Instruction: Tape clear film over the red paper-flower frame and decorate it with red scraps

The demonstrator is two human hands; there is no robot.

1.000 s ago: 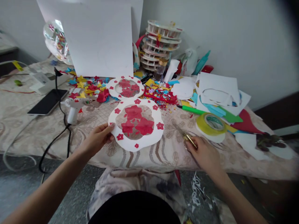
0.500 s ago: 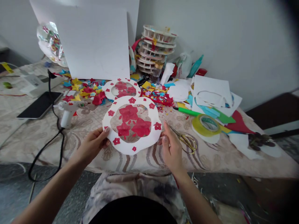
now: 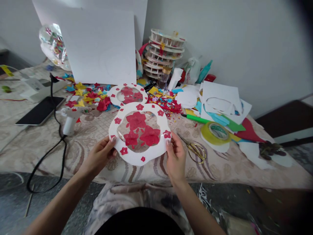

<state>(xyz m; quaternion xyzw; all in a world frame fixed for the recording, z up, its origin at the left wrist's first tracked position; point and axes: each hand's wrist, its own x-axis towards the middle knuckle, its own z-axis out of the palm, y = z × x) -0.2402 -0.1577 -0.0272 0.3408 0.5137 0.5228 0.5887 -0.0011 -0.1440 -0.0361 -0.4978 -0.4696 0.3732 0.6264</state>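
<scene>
The left hand [image 3: 101,153] and right hand [image 3: 176,156] pinch opposite edges of a white frame [image 3: 140,134] over the near middle of the table [image 3: 95,129]. Red flowers [image 3: 137,120] already mark its centre and rim, as on the far frame [image 3: 132,95]; whether any remain unfixed is hard to tell.

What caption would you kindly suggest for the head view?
Left hand and right hand hold red-flowered white frame near scissors.

Two hands [image 3: 176,156], two white rings [image 3: 133,157], one pair of scissors [image 3: 192,147], one tape roll [image 3: 207,134], one phone [image 3: 40,111], one glue gun [image 3: 70,123], and maybe two big boards [image 3: 105,45], partly hidden.
</scene>
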